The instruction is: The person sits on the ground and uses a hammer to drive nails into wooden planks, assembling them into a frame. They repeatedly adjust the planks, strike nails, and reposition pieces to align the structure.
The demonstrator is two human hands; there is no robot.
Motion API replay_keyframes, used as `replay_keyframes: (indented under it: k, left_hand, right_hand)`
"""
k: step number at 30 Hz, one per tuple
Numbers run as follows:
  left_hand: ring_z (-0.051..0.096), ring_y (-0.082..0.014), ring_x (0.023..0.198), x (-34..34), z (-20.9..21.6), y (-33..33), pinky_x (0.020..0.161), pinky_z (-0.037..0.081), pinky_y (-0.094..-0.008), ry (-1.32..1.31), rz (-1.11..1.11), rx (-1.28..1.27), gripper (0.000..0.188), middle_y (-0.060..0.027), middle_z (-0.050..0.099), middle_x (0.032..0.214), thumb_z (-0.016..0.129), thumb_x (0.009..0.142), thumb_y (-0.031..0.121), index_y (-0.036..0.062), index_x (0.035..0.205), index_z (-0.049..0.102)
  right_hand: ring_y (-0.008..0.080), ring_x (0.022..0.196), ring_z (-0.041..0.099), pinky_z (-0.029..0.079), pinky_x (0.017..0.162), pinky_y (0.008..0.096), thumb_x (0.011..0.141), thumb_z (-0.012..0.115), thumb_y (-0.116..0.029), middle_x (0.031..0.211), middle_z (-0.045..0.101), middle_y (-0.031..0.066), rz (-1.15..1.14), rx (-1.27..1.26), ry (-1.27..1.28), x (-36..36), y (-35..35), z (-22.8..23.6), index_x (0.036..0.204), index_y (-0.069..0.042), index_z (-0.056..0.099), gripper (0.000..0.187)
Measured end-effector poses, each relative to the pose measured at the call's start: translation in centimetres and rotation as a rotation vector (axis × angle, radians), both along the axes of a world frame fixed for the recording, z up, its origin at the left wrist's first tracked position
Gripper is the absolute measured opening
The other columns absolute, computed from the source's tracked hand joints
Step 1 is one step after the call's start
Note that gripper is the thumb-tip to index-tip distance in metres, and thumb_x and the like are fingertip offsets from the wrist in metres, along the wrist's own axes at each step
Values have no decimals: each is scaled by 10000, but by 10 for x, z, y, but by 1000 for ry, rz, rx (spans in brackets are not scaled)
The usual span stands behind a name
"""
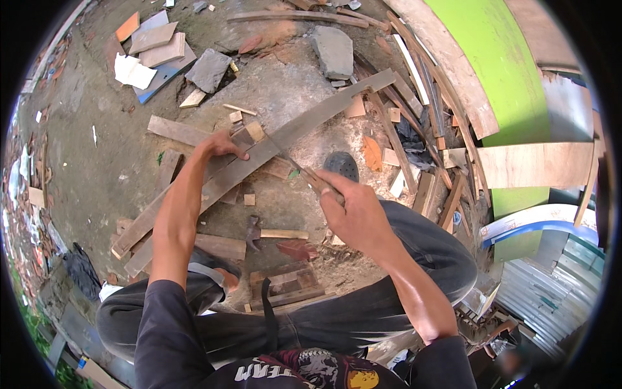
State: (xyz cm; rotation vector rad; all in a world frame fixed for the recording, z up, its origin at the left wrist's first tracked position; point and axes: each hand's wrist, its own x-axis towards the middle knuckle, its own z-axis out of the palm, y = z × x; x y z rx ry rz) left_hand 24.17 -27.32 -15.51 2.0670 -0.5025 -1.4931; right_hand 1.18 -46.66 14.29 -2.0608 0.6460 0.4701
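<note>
My left hand (224,144) presses down on and grips a wooden strip (243,137), its thumb spread toward the long grey plank (304,122) alongside. At the strip's far end is a pale block-like end piece (256,131). My right hand (353,211) is closed around the wooden handle of a handsaw (295,162). The saw's thin blade appears nearly edge-on and meets the wood beside the pale end, just right of my left hand. Its teeth cannot be made out. The plank slants from lower left to upper right, over other boards.
A hammer (254,233) lies near my feet, beside small wood offcuts (249,199). Stone blocks (332,50) and stacked board scraps (159,48) lie farther off. On the right are long battens (447,84), a green panel (495,65) and corrugated metal sheets (538,298).
</note>
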Motion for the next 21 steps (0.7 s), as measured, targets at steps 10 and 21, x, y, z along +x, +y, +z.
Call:
replay_keyframes:
  k: [10, 21]
  left_hand:
    - [649, -303, 1094, -2, -5, 2, 963, 483, -405, -42, -19, -40, 912, -173, 696, 1162, 923, 582, 471, -31, 1278, 615]
    - [618, -433, 1112, 2, -8, 10, 946, 499, -468, -706, 76, 102, 698, -256, 623, 1246, 657, 879, 595, 55, 1317, 593]
  right_hand:
    - [84, 526, 482, 385, 515, 261, 976, 507, -101, 700, 582, 45, -230, 131, -9, -66, -3, -32, 1311, 52, 596, 379]
    - [49, 619, 458, 374, 554, 227, 974, 533, -139, 707, 530, -23, -612, 360, -226, -77, -30, -57, 1362, 2, 588, 417]
